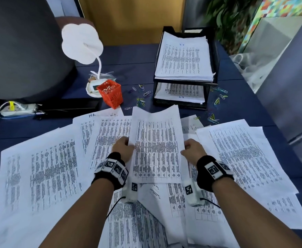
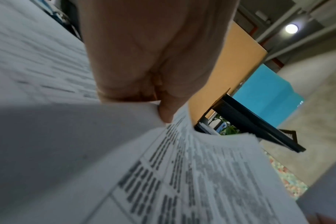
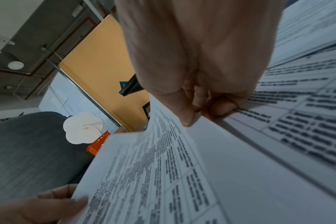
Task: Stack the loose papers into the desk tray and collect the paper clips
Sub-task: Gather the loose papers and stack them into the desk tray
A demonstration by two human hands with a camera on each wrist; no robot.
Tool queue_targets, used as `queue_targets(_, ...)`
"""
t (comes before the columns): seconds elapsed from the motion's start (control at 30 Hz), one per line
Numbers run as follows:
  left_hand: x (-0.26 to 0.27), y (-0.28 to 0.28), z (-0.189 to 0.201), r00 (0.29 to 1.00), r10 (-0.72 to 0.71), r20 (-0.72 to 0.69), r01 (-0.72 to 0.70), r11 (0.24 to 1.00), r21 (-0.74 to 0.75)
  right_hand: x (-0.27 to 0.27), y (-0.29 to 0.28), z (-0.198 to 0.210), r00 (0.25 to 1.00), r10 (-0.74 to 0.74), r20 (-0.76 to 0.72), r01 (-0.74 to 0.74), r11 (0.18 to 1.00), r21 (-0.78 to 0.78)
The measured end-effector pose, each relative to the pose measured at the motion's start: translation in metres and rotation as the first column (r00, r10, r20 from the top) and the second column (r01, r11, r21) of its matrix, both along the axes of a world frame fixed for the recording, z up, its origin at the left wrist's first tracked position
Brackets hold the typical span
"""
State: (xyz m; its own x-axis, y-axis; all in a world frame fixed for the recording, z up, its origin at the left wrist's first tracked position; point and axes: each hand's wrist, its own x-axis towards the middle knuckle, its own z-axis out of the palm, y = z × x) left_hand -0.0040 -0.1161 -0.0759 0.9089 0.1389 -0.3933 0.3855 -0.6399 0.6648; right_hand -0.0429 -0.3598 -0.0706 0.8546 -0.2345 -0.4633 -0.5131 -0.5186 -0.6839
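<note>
I hold a printed sheet (image 1: 156,144) lifted above the scattered loose papers (image 1: 44,169) on the blue desk. My left hand (image 1: 124,148) pinches its left edge, thumb on top (image 2: 166,112). My right hand (image 1: 191,149) pinches its right edge (image 3: 186,115). The sheet (image 2: 201,174) bows between both hands. The black two-tier desk tray (image 1: 213,81) stands at the back right with stacked papers on both levels. Coloured paper clips (image 1: 140,99) lie loose left of the tray, and more clips (image 1: 218,97) to its right.
An orange mesh cup (image 1: 110,94) stands left of the tray, beside a white flower-shaped lamp (image 1: 82,43). A power strip (image 1: 17,109) with cables lies at the far left. A dark chair back (image 1: 21,47) fills the rear left.
</note>
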Motion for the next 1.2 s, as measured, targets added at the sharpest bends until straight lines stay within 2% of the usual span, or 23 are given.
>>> queue_targets(0.1,-0.011,0.005,0.001,0.995,0.067,0.07,-0.049,0.971,-0.234,0.002,0.003,0.003,1.0,-0.016,-0.001,0.016,0.999,0.044)
queue_targets(0.2,-0.017,0.011,0.011,0.991,0.106,0.086,-0.063,0.915,-0.399,0.007,0.008,0.005,0.992,-0.125,0.012,0.12,0.974,0.194)
queue_targets(0.3,-0.014,0.015,0.022,0.981,0.129,0.145,-0.055,0.902,-0.428,0.012,0.013,0.006,0.979,-0.195,0.055,0.166,0.926,0.34)
queue_targets(0.37,-0.008,0.017,0.031,0.964,0.162,0.212,-0.066,0.915,-0.399,0.013,0.022,0.02,0.966,-0.216,0.139,0.145,0.905,0.4)
queue_targets(0.43,-0.003,0.015,0.045,0.916,0.237,0.323,-0.102,0.918,-0.384,0.016,0.031,0.035,0.938,-0.249,0.241,0.12,0.886,0.448)
queue_targets(0.57,0.0,0.011,0.078,0.792,0.344,0.504,-0.042,0.855,-0.517,0.023,0.048,0.068,0.867,-0.255,0.428,0.025,0.881,0.472)
queue_targets(0.73,0.005,0.017,0.101,0.72,0.446,0.531,0.015,0.756,-0.654,0.028,0.056,0.089,0.814,-0.274,0.513,-0.05,0.846,0.531)
queue_targets(0.87,0.011,0.015,0.115,0.73,0.42,0.539,0.106,0.709,-0.697,0.03,0.061,0.096,0.798,-0.254,0.546,-0.098,0.84,0.534)
queue_targets(1.07,0.017,0.011,0.127,0.708,0.45,0.544,0.135,0.67,-0.73,0.031,0.063,0.108,0.738,-0.259,0.623,-0.111,0.864,0.492)
queue_targets(1.2,0.017,0.011,0.107,0.782,0.387,0.489,0.107,0.689,-0.717,0.029,0.058,0.094,0.796,-0.263,0.545,-0.037,0.877,0.479)
